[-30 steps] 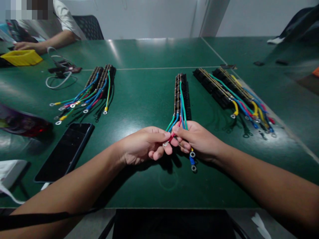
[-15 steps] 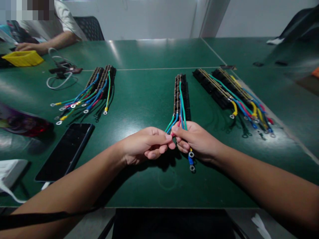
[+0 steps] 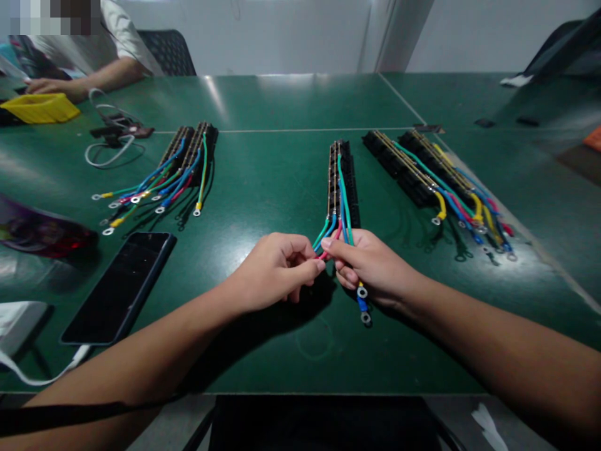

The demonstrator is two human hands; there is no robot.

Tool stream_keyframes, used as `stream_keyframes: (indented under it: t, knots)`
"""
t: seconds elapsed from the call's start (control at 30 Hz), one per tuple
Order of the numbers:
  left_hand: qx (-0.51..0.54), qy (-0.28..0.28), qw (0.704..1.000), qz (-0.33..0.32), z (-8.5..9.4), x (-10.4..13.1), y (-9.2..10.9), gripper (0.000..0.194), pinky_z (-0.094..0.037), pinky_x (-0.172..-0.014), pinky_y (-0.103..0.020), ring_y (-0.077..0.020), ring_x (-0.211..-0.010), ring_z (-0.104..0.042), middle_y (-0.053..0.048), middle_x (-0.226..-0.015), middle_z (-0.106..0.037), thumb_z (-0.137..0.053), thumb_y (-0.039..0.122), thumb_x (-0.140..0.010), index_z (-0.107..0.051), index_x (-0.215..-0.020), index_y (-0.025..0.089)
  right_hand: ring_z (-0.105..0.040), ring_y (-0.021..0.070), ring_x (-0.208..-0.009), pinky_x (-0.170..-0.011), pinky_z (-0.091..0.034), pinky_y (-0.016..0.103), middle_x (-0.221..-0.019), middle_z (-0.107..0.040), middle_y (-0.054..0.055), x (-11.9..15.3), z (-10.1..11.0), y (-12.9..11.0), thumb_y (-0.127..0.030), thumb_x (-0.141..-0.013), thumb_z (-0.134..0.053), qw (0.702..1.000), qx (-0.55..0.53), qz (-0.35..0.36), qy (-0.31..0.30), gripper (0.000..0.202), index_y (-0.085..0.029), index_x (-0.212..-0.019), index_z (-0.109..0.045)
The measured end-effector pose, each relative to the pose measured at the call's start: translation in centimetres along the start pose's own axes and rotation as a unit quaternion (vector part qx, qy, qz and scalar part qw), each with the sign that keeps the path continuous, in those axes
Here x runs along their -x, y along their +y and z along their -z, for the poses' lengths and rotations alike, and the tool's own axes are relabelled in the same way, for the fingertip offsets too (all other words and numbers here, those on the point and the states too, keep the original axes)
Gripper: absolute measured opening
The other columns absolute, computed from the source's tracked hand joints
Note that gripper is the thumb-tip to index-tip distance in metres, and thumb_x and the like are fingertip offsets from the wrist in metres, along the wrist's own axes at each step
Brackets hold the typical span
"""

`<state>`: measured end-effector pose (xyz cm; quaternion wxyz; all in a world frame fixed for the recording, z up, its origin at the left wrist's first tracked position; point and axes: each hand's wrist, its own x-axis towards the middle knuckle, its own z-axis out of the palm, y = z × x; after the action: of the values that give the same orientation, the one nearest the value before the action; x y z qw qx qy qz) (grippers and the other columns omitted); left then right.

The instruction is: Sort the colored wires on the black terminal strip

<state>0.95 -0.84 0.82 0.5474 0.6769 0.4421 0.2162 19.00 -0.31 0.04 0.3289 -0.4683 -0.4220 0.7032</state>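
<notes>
A black block strip [image 3: 353,188] with brass-coloured bars lies lengthwise in front of me, its coloured wires running toward me. My left hand [image 3: 277,269] pinches a red wire [image 3: 322,255] between thumb and curled fingers, beside the green and blue wires [image 3: 321,238] on that side. My right hand [image 3: 378,263] is closed around the green wire [image 3: 346,210] and a blue one next to it. Below its fingers hang ring terminals [image 3: 365,317] with yellow and blue sleeves. The end of the red wire is hidden by my fingers.
Two similar wired strips [image 3: 203,150] lie at left, two more [image 3: 399,169] at right. A phone [image 3: 119,288] on a white cable, a bottle [image 3: 42,232] and a white charger [image 3: 19,326] stand left. Across the table, a person's arm [image 3: 113,75] rests near a yellow container [image 3: 44,109].
My left hand has rolled over, its fingers now curled above the thumb at the red wire. My right hand keeps its grip almost unmoved. The strips stay in place.
</notes>
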Motion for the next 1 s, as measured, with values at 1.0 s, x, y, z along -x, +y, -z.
stream_keyframes:
  t: [1.0]
  knots:
    - [-0.283,0.114,0.929,-0.21,-0.54,-0.34,-0.42,0.016,-0.029,-0.05,-0.019,-0.0064,-0.049,-0.042,0.005,-0.057,-0.052,-0.057,0.021,-0.083,-0.051,-0.07,0.016,-0.032,0.0036,-0.03,-0.03,-0.027,0.014,-0.042,-0.042,-0.01,-0.11,-0.05,0.04,-0.028,-0.087,-0.063,1.0,-0.003,-0.003,0.007,0.021,-0.018,-0.074,-0.05]
